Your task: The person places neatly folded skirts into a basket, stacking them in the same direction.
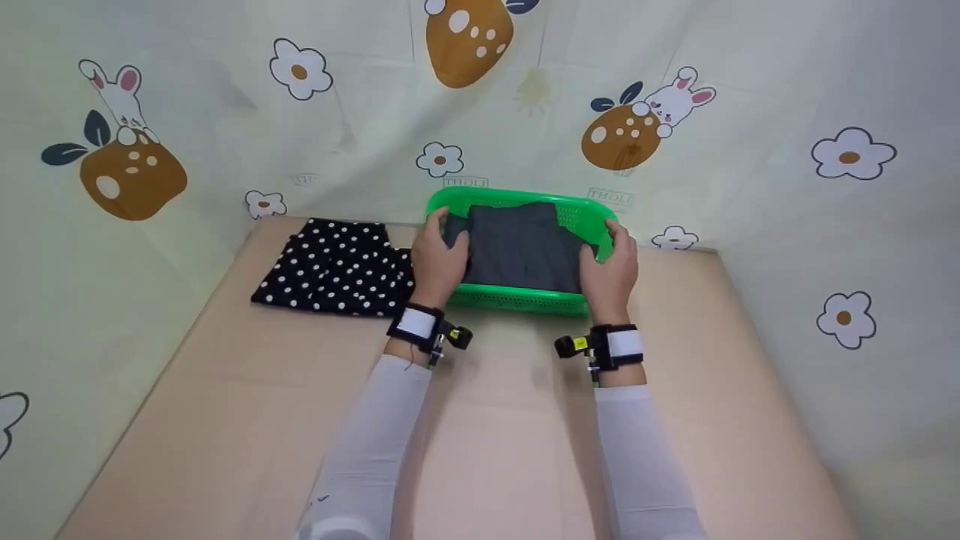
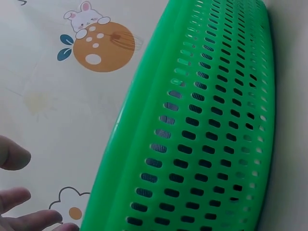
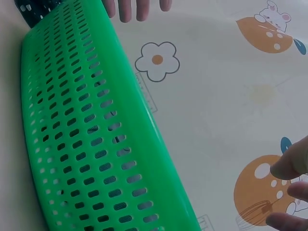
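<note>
Both hands stand over the two ends of the green plastic basket (image 1: 525, 196): the left hand (image 1: 441, 259) at its left end, the right hand (image 1: 609, 270) at its right, each loosely spread with the thumb well apart from the fingers. From where I watch, neither closes round anything; the wrist views show bare gaps between thumb and fingers, though I cannot tell whether a fingertip touches cloth or rim. Between them, the folded charcoal-grey garment (image 1: 517, 247) lies in the basket, its far part reaching up toward the far rim and its sides near both thumbs. I judge it light, soft and limp, with matt cloth that should not slip much, and nothing about it looks fragile; the likelier trouble is a fold sagging open if only one side is lifted. To move it, I would slide the fingers under the left and right edges, lay the thumbs on top and lift evenly. For the basket, I expect a light, somewhat springy shell with a smooth rim, best taken at the middle of each short end, fingers outside and thumbs over the lip. Just left of it, the black polka-dot garment (image 1: 337, 270) looks equally soft, and I would support it from underneath with both palms.
</note>
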